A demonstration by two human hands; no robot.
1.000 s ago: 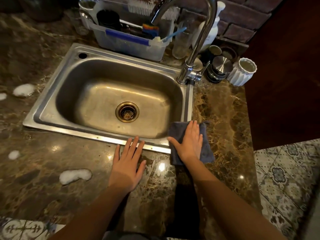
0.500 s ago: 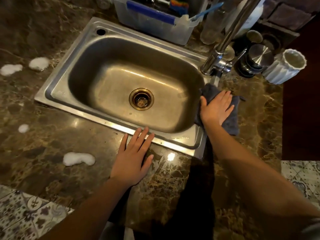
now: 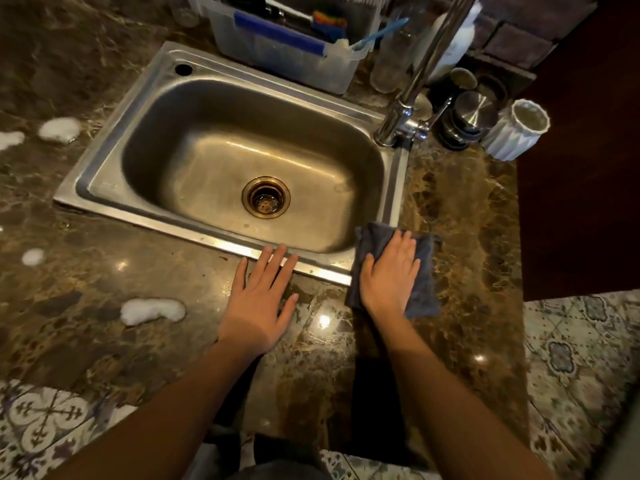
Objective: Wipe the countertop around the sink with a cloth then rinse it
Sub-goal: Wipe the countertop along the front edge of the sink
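Marble counter (image 3: 460, 216) surrounds the steel sink (image 3: 104, 181). Behind the sink stands a plastic bin (image 3: 284, 57); the tap (image 3: 412, 98) rises at its far right corner. Foam patches (image 3: 152, 310) lie left of the sink. At the sink's near right corner, the right hand (image 3: 389, 275) presses flat, fingers spread, on the grey cloth (image 3: 420, 292). The left hand (image 3: 258, 303) lies flat and empty, fingertips on the sink's front rim.
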